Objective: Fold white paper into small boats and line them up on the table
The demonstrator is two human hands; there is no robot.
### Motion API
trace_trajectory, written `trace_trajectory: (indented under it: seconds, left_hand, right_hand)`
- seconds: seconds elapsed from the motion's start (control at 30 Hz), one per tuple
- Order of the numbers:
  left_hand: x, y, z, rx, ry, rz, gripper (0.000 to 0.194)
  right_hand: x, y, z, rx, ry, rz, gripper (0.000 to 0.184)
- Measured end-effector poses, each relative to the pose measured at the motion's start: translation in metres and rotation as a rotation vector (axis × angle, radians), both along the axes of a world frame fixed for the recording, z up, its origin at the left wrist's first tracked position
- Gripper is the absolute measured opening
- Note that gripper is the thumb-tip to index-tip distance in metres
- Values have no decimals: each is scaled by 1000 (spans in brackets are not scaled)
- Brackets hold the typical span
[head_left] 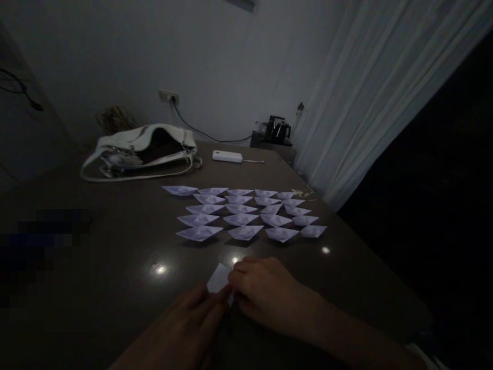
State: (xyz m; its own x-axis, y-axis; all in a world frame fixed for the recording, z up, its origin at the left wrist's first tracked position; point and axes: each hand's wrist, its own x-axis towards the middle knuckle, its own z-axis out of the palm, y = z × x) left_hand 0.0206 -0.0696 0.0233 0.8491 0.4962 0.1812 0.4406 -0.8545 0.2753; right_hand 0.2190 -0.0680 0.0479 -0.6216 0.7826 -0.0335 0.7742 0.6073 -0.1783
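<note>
White paper [218, 276], pointed at twelve o'clock, was clamped in the fingers of the left hand [192, 318] and right hand [269, 295]. Tabletop [111, 257] stretched toward nine; its edge ran at three.

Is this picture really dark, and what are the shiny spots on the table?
Yes, the head view is dim, nearly black at the far right; in the head view, the shiny spots look like light reflecting off the table; also in the head view, the left hand looks darker than the right hand.
</note>
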Motion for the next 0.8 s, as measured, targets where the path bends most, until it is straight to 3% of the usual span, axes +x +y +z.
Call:
trace_trajectory:
  seconds: [0.13,0.3,0.4,0.53,0.7,0.8]
  left_hand:
    - [3,1,5,-34,72,5,39]
    - [3,1,3,-51,181,14,48]
    - [0,2,3,-32,176,4,49]
    - [-3,1,5,7,149,6,46]
    - [-4,1,-10,-28,89,-26,36]
    - [-2,2,-21,-57,-2,13,43]
  right_hand:
    - [2,-1,1,-58,59,23,9]
    - [12,9,-1,-42,124,-50,5]
    - [14,13,-3,-12,114,-102,6]
    - [8,9,-3,-38,92,-61,7]
    - [-1,0,-2,-51,76,28,9]
    - [-2,-1,-1,-34,71,49,10]
